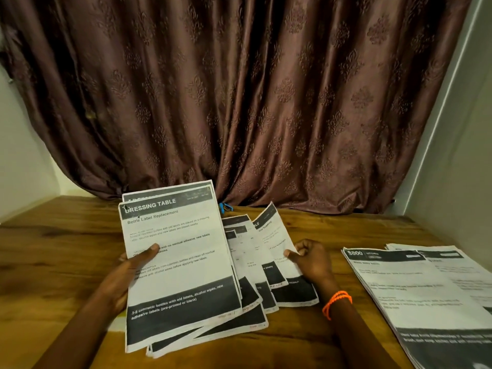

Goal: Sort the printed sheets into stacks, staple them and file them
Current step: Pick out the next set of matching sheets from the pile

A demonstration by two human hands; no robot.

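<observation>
My left hand (130,270) grips a fanned bundle of printed sheets (175,251) above the table, thumb on the front page headed "DRESSING TABLE". Several more sheets spread out behind it toward the right. My right hand (310,258) pinches the edge of the rightmost sheet (277,243) of the fan, which tilts up and to the right. A separate stack of printed sheets (415,291) lies flat on the table at the right, its top page marked "$800". A small blue stapler (225,207) peeks out behind the held sheets, near the curtain.
The wooden table (58,249) runs from wall to wall. A brown patterned curtain (239,102) hangs along the table's far edge. White walls (452,155) close in on both sides. An orange band (336,302) sits on my right wrist.
</observation>
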